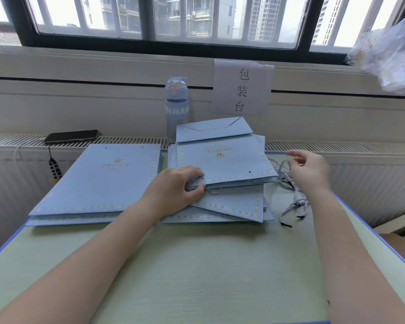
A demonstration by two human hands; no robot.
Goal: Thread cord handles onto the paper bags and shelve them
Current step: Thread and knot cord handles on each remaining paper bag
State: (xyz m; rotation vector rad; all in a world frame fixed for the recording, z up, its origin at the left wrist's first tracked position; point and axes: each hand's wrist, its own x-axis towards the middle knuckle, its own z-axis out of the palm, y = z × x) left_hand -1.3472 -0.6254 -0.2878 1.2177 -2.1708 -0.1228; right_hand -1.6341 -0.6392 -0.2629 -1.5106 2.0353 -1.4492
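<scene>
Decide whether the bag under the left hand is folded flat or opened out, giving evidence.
Folded flat: the bag lies on the pile, base flap creased over, left hand gripping its near edge.

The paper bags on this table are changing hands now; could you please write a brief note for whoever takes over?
Left hand grips the near edge of the top bag on the right pile.
Right hand is at the loose cords right of it; whether it pinches one is unclear.
Left pile lies flat, its top bag's holes empty.
Done: a cord end peeks from the right pile, perhaps one threaded.
To do: thread top bag, the rest, then shelve.
</scene>
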